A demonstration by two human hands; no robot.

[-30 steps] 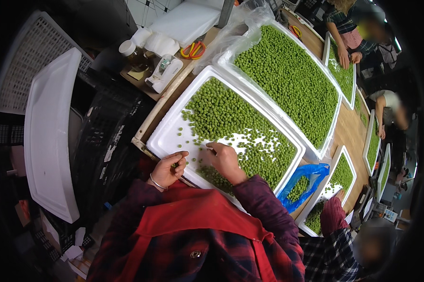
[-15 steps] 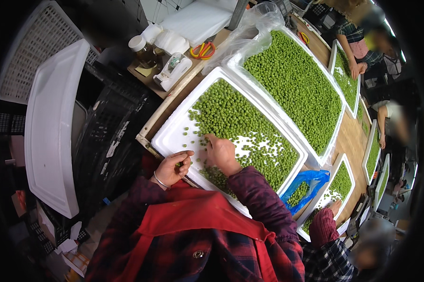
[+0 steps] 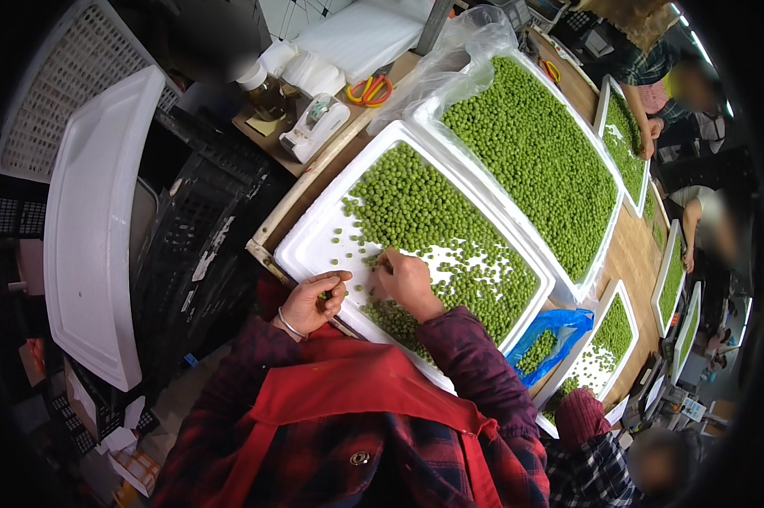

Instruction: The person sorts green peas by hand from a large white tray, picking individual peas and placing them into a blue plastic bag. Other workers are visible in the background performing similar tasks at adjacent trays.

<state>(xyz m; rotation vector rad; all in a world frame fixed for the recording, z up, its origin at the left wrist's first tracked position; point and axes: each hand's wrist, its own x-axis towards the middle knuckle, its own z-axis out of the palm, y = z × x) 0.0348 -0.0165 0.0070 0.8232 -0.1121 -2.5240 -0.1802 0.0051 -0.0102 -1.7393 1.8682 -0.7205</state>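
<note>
A white foam tray (image 3: pixel 310 245) in front of me holds a spread of green peas (image 3: pixel 416 203), with bare white patches near the middle. My left hand (image 3: pixel 312 300) rests at the tray's near rim, fingers curled around a few green peas. My right hand (image 3: pixel 403 279) is inside the tray, fingertips pinched together among loose peas. Both forearms wear dark red plaid sleeves over a red apron.
A second, fuller pea tray (image 3: pixel 530 152) lies beyond, with a clear plastic bag at its far end. Further trays run right, other people's hands at them. A blue bag (image 3: pixel 555 326) of peas sits right. Orange scissors (image 3: pixel 366 89), a white lid (image 3: pixel 94 229) and black crates (image 3: pixel 195 245) are left.
The view has shifted slightly. My right hand stays among the peas near the tray's middle, and my left hand stays at the near rim with curled fingers.
</note>
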